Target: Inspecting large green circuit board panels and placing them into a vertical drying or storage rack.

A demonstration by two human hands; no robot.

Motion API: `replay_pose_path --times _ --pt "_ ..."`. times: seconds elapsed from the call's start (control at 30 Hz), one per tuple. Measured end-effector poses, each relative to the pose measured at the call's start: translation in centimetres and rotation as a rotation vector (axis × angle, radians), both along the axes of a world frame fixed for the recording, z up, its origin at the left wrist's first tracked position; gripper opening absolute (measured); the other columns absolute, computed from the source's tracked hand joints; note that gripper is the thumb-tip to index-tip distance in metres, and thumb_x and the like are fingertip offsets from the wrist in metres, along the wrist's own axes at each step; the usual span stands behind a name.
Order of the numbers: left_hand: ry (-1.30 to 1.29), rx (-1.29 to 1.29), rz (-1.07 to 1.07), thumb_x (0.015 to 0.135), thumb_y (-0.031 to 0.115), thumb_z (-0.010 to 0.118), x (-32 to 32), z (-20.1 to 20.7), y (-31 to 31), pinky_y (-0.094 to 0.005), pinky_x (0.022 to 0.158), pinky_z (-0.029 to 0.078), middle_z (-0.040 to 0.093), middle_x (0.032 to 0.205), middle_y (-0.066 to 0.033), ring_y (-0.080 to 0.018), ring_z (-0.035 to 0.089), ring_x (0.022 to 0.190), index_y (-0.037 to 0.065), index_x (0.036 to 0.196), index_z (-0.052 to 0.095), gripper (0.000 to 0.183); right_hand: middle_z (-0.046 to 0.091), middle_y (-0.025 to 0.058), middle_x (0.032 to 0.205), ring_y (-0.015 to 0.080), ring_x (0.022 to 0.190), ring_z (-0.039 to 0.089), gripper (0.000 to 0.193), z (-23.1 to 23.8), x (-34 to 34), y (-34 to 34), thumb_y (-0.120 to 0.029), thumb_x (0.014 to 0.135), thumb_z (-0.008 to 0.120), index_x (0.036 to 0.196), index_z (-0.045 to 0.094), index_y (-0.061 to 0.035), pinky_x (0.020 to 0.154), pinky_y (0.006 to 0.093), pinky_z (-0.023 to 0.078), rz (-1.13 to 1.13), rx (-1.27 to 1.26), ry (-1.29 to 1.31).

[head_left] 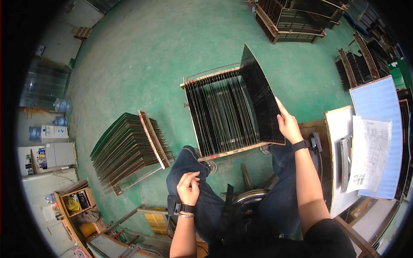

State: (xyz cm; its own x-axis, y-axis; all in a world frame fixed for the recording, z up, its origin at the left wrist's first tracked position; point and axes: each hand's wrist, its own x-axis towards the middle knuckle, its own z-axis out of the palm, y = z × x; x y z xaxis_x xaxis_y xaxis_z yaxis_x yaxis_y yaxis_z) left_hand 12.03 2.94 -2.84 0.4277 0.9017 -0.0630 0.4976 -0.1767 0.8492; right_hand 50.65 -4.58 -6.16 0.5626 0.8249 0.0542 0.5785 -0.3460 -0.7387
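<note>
A rack (234, 152) with wooden end bars and thin upright wires stands on the floor in front of my knees. At its right side rises a large, thin black panel (260, 92) dotted with small light spots, its far corner sticking up above the rack. My right hand (288, 125) grips this panel by its right edge, fingers along the outer face. Dark slots and several panel edges show between the wires. Over my left knee, my left hand (188, 188) hangs with its fingers curled in, and nothing shows in it.
Left of my legs sits another rack (129, 150) packed with thin dark boards. Stacked racks (297, 21) stand at the far right. Beside my right arm, a white table (338, 172) carries a paper sheet (372, 150) and a light blue board (380, 101). A shelf unit (77, 202) stands lower left.
</note>
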Motion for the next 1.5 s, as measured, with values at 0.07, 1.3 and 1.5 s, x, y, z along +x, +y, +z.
replay_pose_path --times 0.07,1.3,1.5 --pt "0.002 -0.001 0.002 0.082 -0.011 0.044 0.0 -0.1 0.0 -0.0212 0.055 0.050 0.061 0.087 -0.0091 -0.0122 0.061 0.068 0.001 0.090 0.065 0.026 0.057 0.0256 0.094 0.0393 0.061 0.052 0.066 -0.5 0.0 0.7 0.001 0.083 0.046 0.140 0.026 -0.0258 0.064 0.0317 0.046 -0.002 -0.049 -0.019" --pt "-0.031 0.059 -0.002 0.077 -0.012 0.043 -1.0 -0.6 -0.1 -0.0215 0.052 0.048 0.061 0.082 -0.0105 -0.0128 0.061 0.063 -0.001 0.083 0.065 0.026 0.061 0.0205 0.089 0.0280 0.078 0.062 0.025 -4.2 -5.8 4.1 -0.007 0.085 0.043 0.106 0.057 -0.0018 0.067 0.0363 0.051 -0.036 -0.034 0.345" --pt "-0.047 0.081 -0.063 0.075 -0.010 0.043 0.6 -0.3 -0.7 -0.0238 0.057 0.048 0.062 0.081 -0.0109 -0.0154 0.063 0.065 -0.002 0.084 0.065 0.025 0.062 0.0225 0.094 0.0389 0.088 0.059 0.025 -6.7 -4.3 2.0 -0.013 0.086 0.049 0.106 0.057 -0.0014 0.079 0.0453 0.047 0.009 -0.155 0.071"
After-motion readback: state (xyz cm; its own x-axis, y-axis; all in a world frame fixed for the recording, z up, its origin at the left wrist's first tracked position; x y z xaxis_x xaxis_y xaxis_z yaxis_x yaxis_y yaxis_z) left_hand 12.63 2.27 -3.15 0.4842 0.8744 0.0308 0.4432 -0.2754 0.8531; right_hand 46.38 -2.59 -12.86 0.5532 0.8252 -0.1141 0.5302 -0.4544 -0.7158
